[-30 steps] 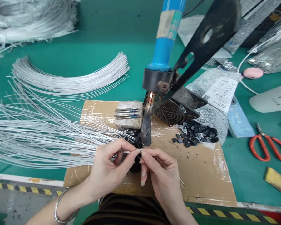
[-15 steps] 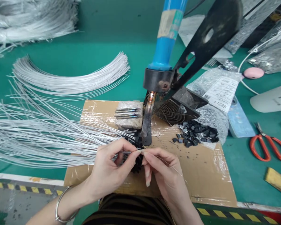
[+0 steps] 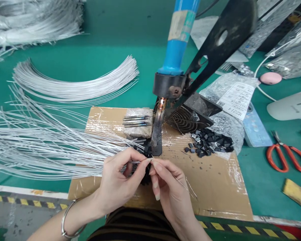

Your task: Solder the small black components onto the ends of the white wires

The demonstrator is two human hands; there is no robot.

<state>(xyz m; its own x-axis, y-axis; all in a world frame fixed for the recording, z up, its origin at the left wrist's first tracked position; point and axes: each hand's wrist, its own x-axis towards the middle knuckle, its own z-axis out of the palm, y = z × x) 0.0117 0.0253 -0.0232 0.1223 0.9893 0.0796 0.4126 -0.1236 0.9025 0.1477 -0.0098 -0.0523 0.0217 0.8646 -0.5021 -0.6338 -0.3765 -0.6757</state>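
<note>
My left hand (image 3: pixel 120 180) pinches the end of a thin white wire (image 3: pixel 65 150) from the fanned bundle at left, thumb and forefinger pressed together. My right hand (image 3: pixel 169 182) pinches a fine strand of solder wire (image 3: pixel 187 185) that trails down to the right. Both fingertips meet just below the tip of the blue-handled soldering iron (image 3: pixel 175 50), which is clamped upright in a black stand (image 3: pixel 215 43). Small black parts (image 3: pixel 146 150) lie under the fingers on the taped cardboard pad (image 3: pixel 215 187).
A pile of small black components (image 3: pixel 210 142) lies right of the iron by a plastic bag (image 3: pixel 230 97). Curved white wire bundles (image 3: pixel 75 83) fill the left of the green table. Red scissors (image 3: pixel 288 157), a yellow block (image 3: pixel 297 194) and a pink object (image 3: pixel 271 78) sit at right.
My right hand shifted slightly, and the solder strand it holds swung a little. My left hand stays pinched on the wire in the same place.
</note>
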